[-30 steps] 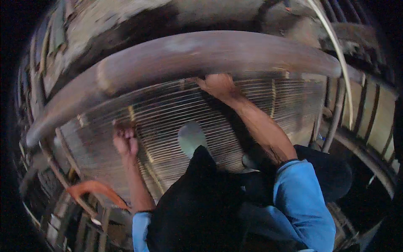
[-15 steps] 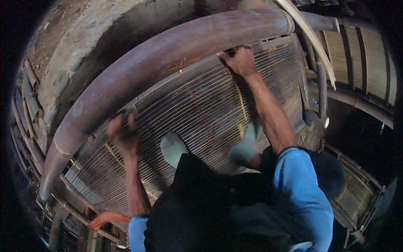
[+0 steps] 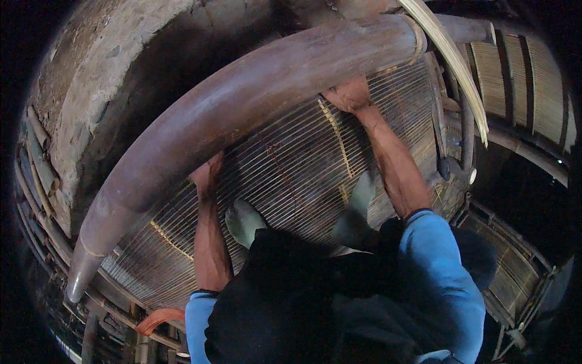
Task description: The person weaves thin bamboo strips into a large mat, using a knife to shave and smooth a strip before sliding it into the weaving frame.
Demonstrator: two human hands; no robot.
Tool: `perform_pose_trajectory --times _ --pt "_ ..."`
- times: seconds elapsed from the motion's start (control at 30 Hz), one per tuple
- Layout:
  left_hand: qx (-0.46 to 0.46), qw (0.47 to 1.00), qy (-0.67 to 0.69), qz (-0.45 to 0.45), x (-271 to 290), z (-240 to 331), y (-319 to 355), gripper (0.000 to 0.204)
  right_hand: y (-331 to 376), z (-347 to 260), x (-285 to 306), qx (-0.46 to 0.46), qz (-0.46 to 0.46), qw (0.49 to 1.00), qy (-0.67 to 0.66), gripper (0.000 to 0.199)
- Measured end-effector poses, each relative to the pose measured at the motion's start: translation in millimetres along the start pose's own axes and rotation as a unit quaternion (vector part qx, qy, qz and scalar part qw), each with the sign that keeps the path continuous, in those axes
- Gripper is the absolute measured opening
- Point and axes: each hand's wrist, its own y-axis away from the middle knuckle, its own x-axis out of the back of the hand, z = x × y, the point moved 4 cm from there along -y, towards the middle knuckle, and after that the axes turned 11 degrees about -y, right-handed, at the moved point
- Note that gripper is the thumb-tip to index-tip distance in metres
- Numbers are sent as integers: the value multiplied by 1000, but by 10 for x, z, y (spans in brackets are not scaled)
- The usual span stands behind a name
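Note:
A thick brown bamboo pole, smooth with pale node rings, runs across above the far edge of a slatted bamboo panel. My left hand reaches the near side of the pole, left of its middle, with its fingers hidden under it. Further right, my right hand is bent at the wrist beneath the pole, and its fingers are hidden too. My feet, in pale socks, are on the panel between my arms.
A rough stone or concrete ledge lies beyond the pole. Pale split strips hang across its right end. Several bamboo poles lie at the left, and an orange band is at the lower left. More slatted panels stand at the right.
My left hand has moved right and slipped partly under the pole. The right hand's fingers have gone behind the pole, which now covers the panel's far edge.

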Motion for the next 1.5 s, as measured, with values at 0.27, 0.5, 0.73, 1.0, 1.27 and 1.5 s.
perform_pose_trajectory --times 0.27,0.5,0.73,1.0,1.27,1.5 --pt "72 991 86 -70 33 -374 -77 36 -81 -621 390 35 121 991 -45 60" --pt "-220 938 -121 237 328 289 228 27 547 -1863 179 -14 68 974 -214 37" --pt "-234 947 -160 153 20 679 794 33 593 -1956 7 -73 6 974 -215 17" --pt "-173 976 -116 64 -165 908 918 44 322 -2058 25 -78 -136 913 -378 34" --pt "4 950 167 -265 487 1167 1220 30 190 -2307 926 54 66 962 -258 55" --pt "36 857 432 -280 368 886 1167 17 333 -2407 795 -61 -449 731 -511 68"
